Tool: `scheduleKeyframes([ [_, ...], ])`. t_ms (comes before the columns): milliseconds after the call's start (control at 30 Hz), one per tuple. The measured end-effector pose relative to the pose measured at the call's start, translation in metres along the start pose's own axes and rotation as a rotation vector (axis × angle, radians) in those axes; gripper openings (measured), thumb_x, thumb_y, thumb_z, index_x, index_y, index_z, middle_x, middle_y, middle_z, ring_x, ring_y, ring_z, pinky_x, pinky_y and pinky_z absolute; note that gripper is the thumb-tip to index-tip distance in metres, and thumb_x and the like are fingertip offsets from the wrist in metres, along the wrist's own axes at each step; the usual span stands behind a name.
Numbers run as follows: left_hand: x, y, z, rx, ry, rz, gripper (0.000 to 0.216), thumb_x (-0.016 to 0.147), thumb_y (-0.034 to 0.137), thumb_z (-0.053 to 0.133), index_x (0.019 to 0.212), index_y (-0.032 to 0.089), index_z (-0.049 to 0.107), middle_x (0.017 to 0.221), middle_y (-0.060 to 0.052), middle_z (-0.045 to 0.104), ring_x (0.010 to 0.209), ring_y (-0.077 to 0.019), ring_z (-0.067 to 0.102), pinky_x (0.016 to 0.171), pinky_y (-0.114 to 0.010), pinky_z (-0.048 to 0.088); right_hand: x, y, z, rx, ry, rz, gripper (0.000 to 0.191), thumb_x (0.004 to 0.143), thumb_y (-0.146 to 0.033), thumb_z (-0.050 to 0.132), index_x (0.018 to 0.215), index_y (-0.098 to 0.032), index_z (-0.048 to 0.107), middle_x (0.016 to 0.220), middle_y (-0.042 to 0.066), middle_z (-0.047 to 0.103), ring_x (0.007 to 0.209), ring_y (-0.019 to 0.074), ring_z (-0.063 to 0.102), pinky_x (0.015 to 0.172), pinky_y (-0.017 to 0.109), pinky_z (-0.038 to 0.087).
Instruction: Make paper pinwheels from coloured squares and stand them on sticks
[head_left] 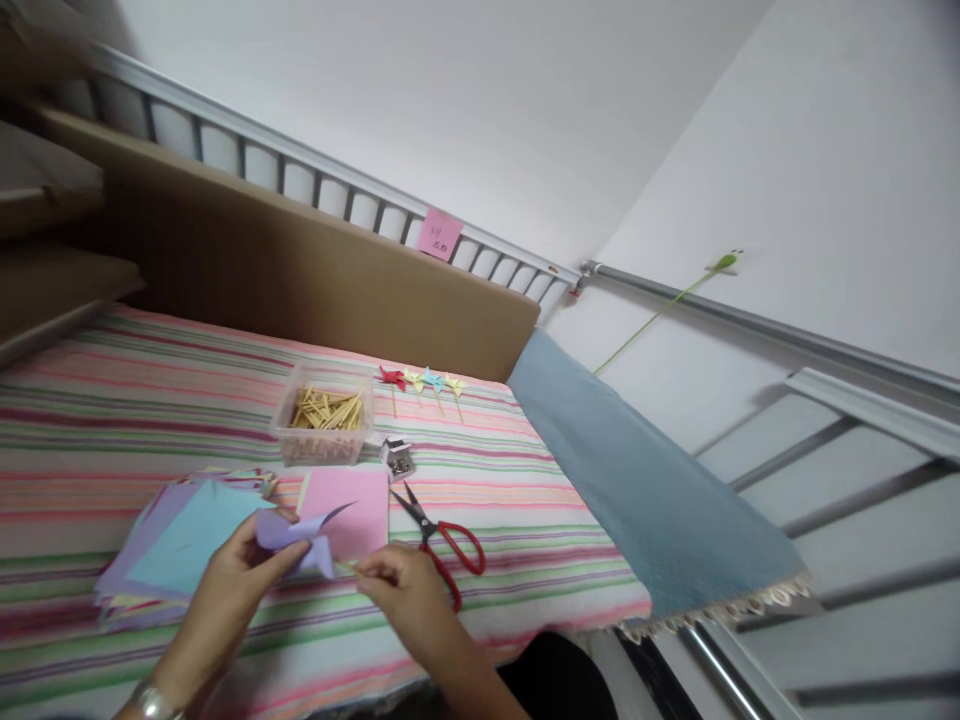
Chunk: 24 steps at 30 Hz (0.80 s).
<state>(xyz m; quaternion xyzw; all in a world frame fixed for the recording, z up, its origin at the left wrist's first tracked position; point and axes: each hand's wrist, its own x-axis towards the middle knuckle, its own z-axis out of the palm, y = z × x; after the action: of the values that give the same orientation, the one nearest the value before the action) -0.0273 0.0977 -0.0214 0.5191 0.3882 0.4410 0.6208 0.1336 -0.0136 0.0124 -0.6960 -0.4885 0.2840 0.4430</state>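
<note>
My left hand (251,565) is closed on a purple paper pinwheel (289,532), whose folded blades stick out past the fingers. A thin wooden stick (345,566) runs from the pinwheel toward my right hand (405,590), which pinches it between thumb and fingers. Under and behind the pinwheel lies a pink square of paper (360,510). Left of my left hand is a stack of coloured paper squares (180,540) with a light blue sheet on top. Red-handled scissors (442,540) lie partly open just beyond my right hand.
A clear plastic box (283,425) holds many wooden sticks, with a small box of metal pins (400,462) beside it. Several finished pinwheels (424,382) lie at the back. A cardboard panel (337,270) borders the striped cloth (525,590). Blue fabric (622,480) hangs at right.
</note>
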Motion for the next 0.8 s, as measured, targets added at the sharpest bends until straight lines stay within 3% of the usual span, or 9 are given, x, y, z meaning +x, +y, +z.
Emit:
scheduleKeyframes([
  [133, -0.005, 0.007, 0.006, -0.128, -0.028, -0.066, 0.042, 0.06, 0.032, 0.075, 0.095, 0.017, 0.058, 0.081, -0.001, 0.065, 0.077, -0.0181, 0.062, 0.067, -0.028, 0.049, -0.02, 0.025, -0.014, -0.092, 0.019, 0.042, 0.012, 0.064, -0.009, 0.06, 0.064, -0.018, 0.068, 0.057, -0.003, 0.057, 0.055, 0.0109, 0.05, 0.053, 0.02, 0.036],
  [333, -0.016, 0.004, 0.015, -0.179, -0.086, -0.182, 0.04, 0.057, 0.027, 0.076, 0.092, 0.017, 0.057, 0.07, 0.003, 0.064, 0.06, -0.013, 0.059, 0.056, -0.023, 0.042, -0.046, 0.044, -0.025, -0.103, 0.032, 0.069, 0.01, 0.064, -0.011, 0.059, 0.059, -0.018, 0.066, 0.057, -0.002, 0.056, 0.056, 0.0121, 0.049, 0.052, 0.021, 0.035],
  [500, -0.023, 0.014, 0.027, -0.13, -0.126, -0.246, 0.053, 0.056, 0.027, 0.078, 0.103, 0.014, 0.057, 0.081, -0.005, 0.068, 0.07, -0.0173, 0.064, 0.066, -0.028, 0.047, -0.053, 0.063, -0.03, 0.063, 0.082, 0.18, 0.008, 0.059, -0.011, 0.061, 0.053, -0.017, 0.062, 0.055, -0.003, 0.054, 0.056, 0.0114, 0.049, 0.055, 0.022, 0.035],
  [633, -0.022, 0.011, 0.027, -0.025, -0.061, -0.144, 0.061, 0.056, 0.037, 0.076, 0.109, 0.015, 0.055, 0.099, -0.012, 0.068, 0.092, -0.024, 0.064, 0.08, -0.034, 0.05, -0.048, 0.086, -0.04, 0.22, 0.103, 0.306, 0.011, 0.059, -0.023, 0.065, 0.054, -0.017, 0.058, 0.043, -0.006, 0.047, 0.044, 0.0097, 0.044, 0.044, 0.021, 0.033],
  [733, -0.019, -0.013, 0.016, 0.221, 0.005, 0.031, 0.057, 0.06, 0.049, 0.069, 0.106, 0.017, 0.058, 0.104, -0.012, 0.067, 0.096, -0.0269, 0.063, 0.083, -0.039, 0.05, -0.04, 0.097, -0.057, 0.316, 0.164, 0.354, 0.021, 0.06, -0.034, 0.066, 0.058, -0.016, 0.057, 0.042, -0.006, 0.048, 0.039, 0.0083, 0.043, 0.04, 0.02, 0.032],
  [800, -0.017, -0.033, 0.008, 0.424, -0.064, 0.154, 0.048, 0.064, 0.053, 0.064, 0.096, 0.018, 0.063, 0.099, -0.011, 0.069, 0.093, -0.0275, 0.064, 0.084, -0.04, 0.051, -0.032, 0.101, -0.073, 0.363, 0.22, 0.367, 0.024, 0.059, -0.037, 0.068, 0.06, -0.016, 0.057, 0.041, -0.006, 0.049, 0.037, 0.0072, 0.042, 0.04, 0.02, 0.033],
])
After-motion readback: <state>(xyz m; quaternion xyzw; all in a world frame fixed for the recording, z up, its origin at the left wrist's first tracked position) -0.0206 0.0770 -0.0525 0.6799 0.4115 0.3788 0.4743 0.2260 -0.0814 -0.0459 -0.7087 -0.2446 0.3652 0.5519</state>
